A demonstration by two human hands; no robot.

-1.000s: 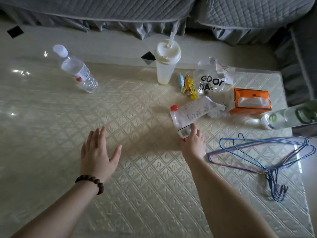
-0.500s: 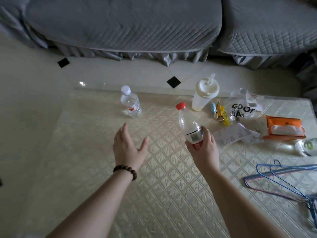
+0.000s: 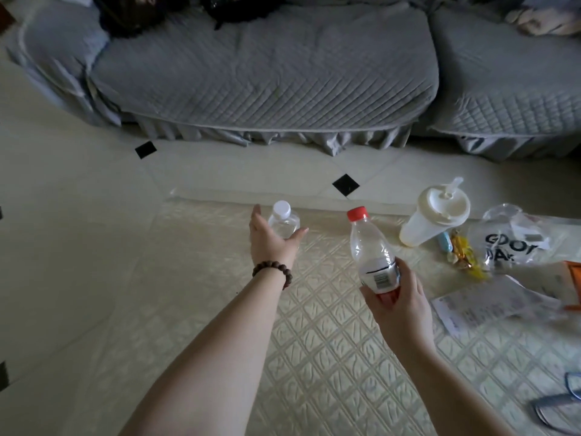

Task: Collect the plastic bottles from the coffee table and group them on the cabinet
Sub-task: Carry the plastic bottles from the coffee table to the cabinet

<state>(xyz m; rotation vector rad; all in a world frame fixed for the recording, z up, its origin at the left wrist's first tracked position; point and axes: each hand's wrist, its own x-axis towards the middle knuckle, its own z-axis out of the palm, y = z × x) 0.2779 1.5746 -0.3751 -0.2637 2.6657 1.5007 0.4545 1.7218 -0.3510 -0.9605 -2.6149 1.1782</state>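
Left hand reached white-capped bottle, fingers spread | right hand grips ribbed clear red-capped bottle

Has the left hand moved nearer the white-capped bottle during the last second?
Yes. The left hand has reached forward across the coffee table to the white-capped bottle, fingers open around it.

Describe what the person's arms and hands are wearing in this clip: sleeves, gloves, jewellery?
Both forearms are bare, with no sleeves in view and no gloves. The left hand has a bracelet of round dark brown beads at the wrist. The right hand and its wrist show no bracelet or watch. No rings can be made out.
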